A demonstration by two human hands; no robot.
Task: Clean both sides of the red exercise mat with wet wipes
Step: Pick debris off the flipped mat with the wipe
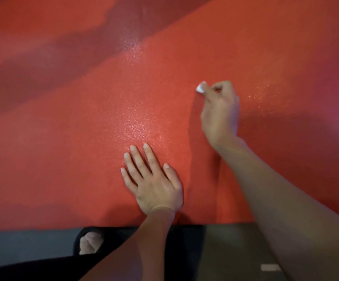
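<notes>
The red exercise mat [83,138] fills most of the head view, lying flat with its near edge along the bottom. Parts of its surface glisten. My left hand [154,179] lies flat on the mat with straight, spread fingers, near the front edge. My right hand [220,112] is farther out on the mat, fingers curled round a small bunched white wet wipe [201,88] that sticks out past the fingertips against the mat.
A grey floor [22,246] runs below the mat's near edge. My foot in a black open-toe slipper [89,243] stands just off the mat, with dark clothing beside it. A small pale scrap [270,267] lies on the floor at lower right.
</notes>
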